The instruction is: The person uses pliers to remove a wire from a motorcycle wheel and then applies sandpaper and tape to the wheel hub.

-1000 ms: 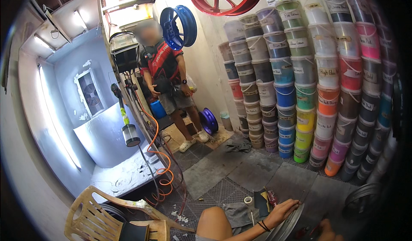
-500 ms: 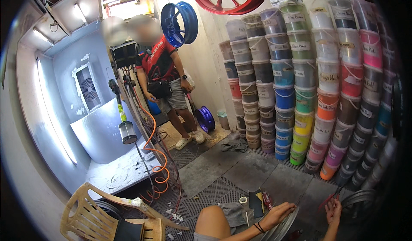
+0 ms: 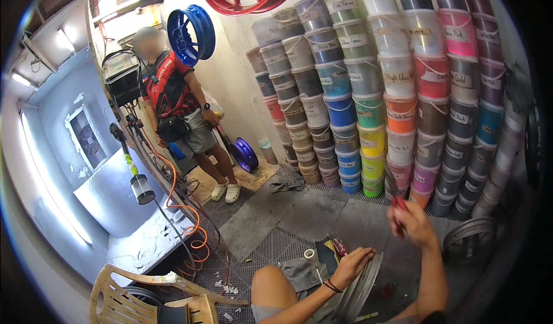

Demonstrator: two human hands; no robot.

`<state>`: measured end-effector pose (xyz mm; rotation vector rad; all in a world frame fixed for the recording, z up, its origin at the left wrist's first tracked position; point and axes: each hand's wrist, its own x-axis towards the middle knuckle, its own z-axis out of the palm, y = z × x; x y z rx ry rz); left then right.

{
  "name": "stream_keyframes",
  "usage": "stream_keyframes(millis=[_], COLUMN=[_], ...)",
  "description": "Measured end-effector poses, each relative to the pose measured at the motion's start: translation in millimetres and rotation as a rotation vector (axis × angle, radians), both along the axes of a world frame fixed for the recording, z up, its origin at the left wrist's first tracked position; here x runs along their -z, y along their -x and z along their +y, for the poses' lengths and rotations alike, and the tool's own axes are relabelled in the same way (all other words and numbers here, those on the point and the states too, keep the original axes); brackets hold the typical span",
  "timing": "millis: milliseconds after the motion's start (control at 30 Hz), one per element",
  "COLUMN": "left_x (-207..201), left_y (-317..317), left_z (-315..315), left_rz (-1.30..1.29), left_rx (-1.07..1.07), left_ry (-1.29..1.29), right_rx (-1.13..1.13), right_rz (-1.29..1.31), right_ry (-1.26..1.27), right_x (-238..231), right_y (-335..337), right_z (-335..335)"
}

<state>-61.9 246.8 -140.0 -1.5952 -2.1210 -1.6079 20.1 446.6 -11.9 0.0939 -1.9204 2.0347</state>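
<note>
A bare grey metal wheel rim stands close in front of me at the lower right of centre. My left hand is at its upper edge, fingers pinched together; whatever thin thing they hold is too small to make out. To the right, raised above the rim, my right hand is closed around a red-handled tool. The tool's slim dark end points upward, blurred by motion. Left of the rim, a roll of tape lies on a grey cloth, beside a dark sheet and a red item.
Stacked paint-powder buckets line the right wall. Another grey rim lies at right. A plastic chair and an orange coiled hose stand left. A person stands beyond, near hanging blue and red wheels.
My right hand has risen and moved left with the red-handled tool, toward the rim. My left hand stays at the rim. The whole view has swung to the right.
</note>
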Motion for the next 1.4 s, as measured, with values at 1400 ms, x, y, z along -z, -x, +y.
stream_keyframes(millis=[1400], left_x=[-5.0], left_y=[-17.1], left_z=[-5.0], left_rz=[0.030], left_rx=[0.012], left_ry=[-0.050], right_rx=[0.679], right_rz=[0.319], right_ry=[-0.041], right_x=[98.9], right_y=[-43.3], right_z=[-51.1])
